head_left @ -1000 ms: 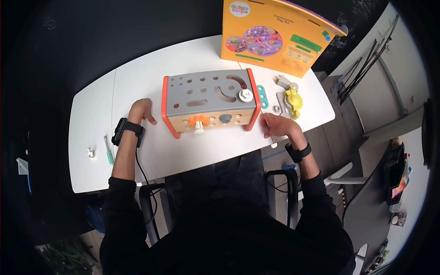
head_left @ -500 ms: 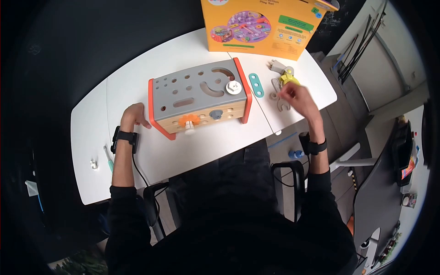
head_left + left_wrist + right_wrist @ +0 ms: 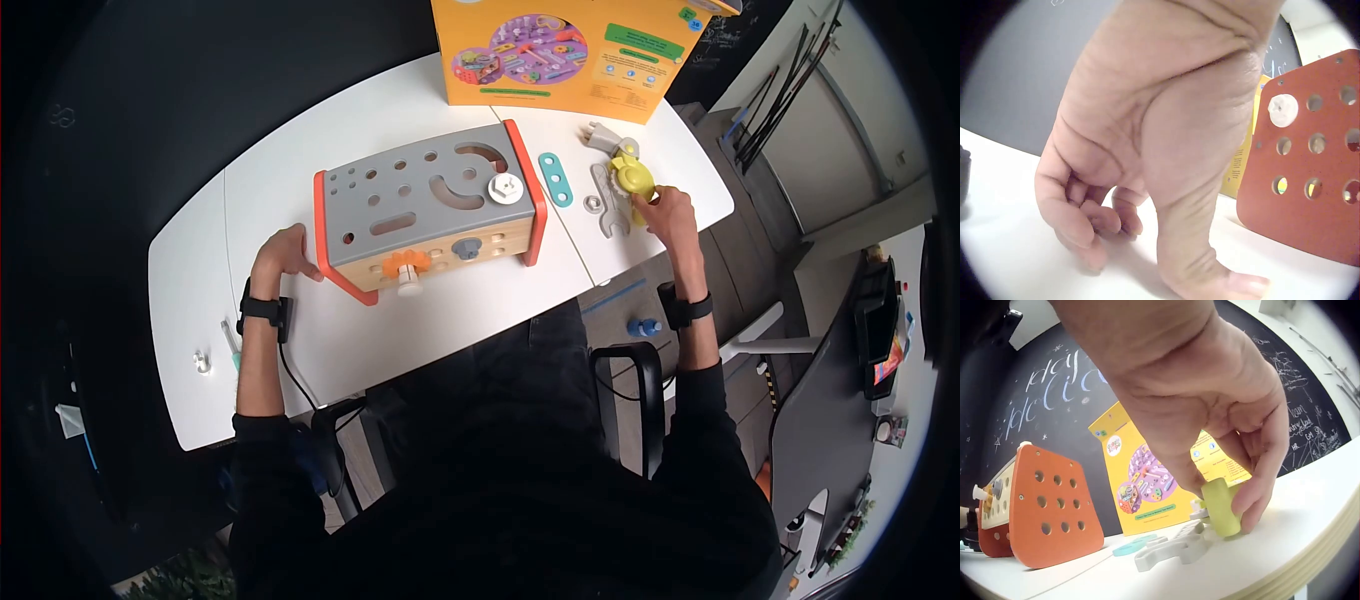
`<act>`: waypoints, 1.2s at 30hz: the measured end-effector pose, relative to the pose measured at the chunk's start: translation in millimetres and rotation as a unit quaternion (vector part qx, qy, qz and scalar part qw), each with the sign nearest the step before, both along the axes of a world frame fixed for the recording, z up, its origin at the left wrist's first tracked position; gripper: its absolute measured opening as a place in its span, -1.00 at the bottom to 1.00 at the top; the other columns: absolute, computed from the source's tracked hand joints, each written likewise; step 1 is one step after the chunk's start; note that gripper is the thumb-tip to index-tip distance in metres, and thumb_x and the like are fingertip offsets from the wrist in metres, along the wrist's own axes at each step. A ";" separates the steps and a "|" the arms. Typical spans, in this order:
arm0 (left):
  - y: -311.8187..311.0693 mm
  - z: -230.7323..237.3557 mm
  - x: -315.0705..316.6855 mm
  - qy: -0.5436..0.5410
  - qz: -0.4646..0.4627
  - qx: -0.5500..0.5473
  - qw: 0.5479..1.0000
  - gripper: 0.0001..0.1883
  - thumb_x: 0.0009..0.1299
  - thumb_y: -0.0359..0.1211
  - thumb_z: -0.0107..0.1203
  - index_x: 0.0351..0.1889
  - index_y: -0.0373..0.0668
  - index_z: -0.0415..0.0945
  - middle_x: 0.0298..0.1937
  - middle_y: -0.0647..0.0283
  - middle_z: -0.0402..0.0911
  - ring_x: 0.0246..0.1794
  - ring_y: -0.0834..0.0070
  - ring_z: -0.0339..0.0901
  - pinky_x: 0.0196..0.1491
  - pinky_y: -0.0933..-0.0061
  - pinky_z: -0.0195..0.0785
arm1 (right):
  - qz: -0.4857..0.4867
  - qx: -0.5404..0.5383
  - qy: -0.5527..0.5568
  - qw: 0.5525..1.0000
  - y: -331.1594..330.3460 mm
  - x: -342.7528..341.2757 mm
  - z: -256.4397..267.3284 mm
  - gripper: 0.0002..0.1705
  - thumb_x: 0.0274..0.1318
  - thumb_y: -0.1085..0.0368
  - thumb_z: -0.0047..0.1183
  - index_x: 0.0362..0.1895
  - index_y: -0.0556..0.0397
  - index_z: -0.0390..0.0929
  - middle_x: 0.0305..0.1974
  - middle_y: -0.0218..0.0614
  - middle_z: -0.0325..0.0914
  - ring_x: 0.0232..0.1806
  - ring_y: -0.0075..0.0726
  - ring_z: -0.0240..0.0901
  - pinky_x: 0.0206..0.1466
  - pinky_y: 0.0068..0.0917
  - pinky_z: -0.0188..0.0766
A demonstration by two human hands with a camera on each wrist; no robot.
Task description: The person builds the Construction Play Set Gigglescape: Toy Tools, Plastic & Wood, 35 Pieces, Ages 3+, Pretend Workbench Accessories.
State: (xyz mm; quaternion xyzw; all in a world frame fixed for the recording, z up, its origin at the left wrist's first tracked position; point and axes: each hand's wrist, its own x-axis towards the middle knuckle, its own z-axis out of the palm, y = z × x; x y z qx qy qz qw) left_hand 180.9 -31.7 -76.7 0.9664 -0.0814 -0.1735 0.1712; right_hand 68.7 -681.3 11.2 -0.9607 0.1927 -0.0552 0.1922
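Observation:
At the table's right side, the right hand (image 3: 672, 218) pinches a yellow toy piece (image 3: 632, 176). The right wrist view shows thumb and fingers on either side of a yellow-green cylindrical part (image 3: 1221, 507). A grey wrench (image 3: 608, 205) lies just left of it, beside a small nut (image 3: 593, 204). The left hand (image 3: 286, 252) rests on the table by the red left end of the toy workbench (image 3: 430, 185), its fingers loosely curled and holding nothing in the left wrist view. An orange gear (image 3: 407, 263) with a white bolt is on the workbench's front.
A teal three-hole strip (image 3: 555, 180) lies right of the workbench. Behind stands a yellow box (image 3: 560, 60). A grey piece (image 3: 603, 138) lies near the yellow one. At the far left are a white piece (image 3: 202, 362) and a teal-handled screwdriver (image 3: 232, 340).
The right hand has moved from the table's front edge, up and right, to the yellow piece and now pinches it. The left hand stays by the workbench. The head view has shifted.

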 end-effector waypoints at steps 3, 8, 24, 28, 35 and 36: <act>-8.4 15.1 -3.4 0.001 -0.009 0.032 0.999 -0.31 -0.46 -0.28 0.67 -0.43 -0.16 0.38 -0.56 0.20 0.54 -0.59 0.34 0.50 -0.45 0.38 0.39 | -0.001 0.029 0.008 1.000 -0.4 0.9 -0.8 -0.46 -0.02 -0.03 0.29 -0.40 0.32 0.63 -0.48 0.15 0.62 -0.39 0.11 0.65 -0.28 -0.13 0.55; 19.2 -15.8 9.1 -0.008 -0.013 -0.078 0.997 -0.31 -0.45 -0.28 0.67 -0.42 -0.15 0.38 -0.56 0.22 0.54 -0.58 0.34 0.49 -0.44 0.37 0.39 | 0.018 -0.005 0.008 1.000 5.4 -1.0 -2.8 -0.42 -0.04 -0.03 0.33 -0.28 0.35 0.59 -0.47 0.17 0.61 -0.37 0.12 0.65 -0.26 -0.14 0.56; -22.7 40.2 -21.0 0.008 0.038 0.050 0.998 -0.31 -0.41 -0.25 0.67 -0.39 -0.13 0.39 -0.44 0.21 0.57 -0.41 0.29 0.50 -0.33 0.33 0.35 | 0.042 0.059 -0.016 0.997 2.6 2.6 -2.6 -0.53 -0.03 0.16 0.37 -0.21 0.31 0.53 -0.56 -0.10 0.60 -0.61 -0.32 0.61 -0.48 -0.42 0.53; -27.4 47.4 -22.9 0.014 0.037 0.061 0.997 -0.30 -0.40 -0.25 0.67 -0.37 -0.13 0.38 -0.44 0.20 0.57 -0.40 0.28 0.50 -0.32 0.33 0.34 | 0.035 0.055 -0.028 0.997 3.4 3.2 -3.6 -0.38 -0.07 0.20 0.38 0.03 0.36 0.53 -0.60 -0.13 0.60 -0.62 -0.30 0.59 -0.44 -0.40 0.52; -24.6 45.1 -22.1 0.020 0.046 0.045 0.998 -0.29 -0.41 -0.24 0.68 -0.37 -0.13 0.38 -0.44 0.19 0.57 -0.40 0.28 0.51 -0.32 0.33 0.35 | 0.058 0.046 -0.106 0.992 8.6 -3.7 3.0 -0.43 -0.07 0.26 0.37 0.09 0.16 0.59 -0.57 -0.16 0.61 -0.60 -0.31 0.58 -0.42 -0.40 0.50; -24.3 44.9 -21.9 0.018 0.043 0.045 0.998 -0.29 -0.41 -0.24 0.68 -0.37 -0.13 0.38 -0.44 0.19 0.57 -0.40 0.28 0.51 -0.32 0.33 0.35 | 0.060 0.049 -0.113 0.991 9.0 -3.8 4.0 -0.46 -0.07 0.26 0.37 0.08 0.10 0.61 -0.56 -0.16 0.61 -0.59 -0.30 0.58 -0.42 -0.39 0.49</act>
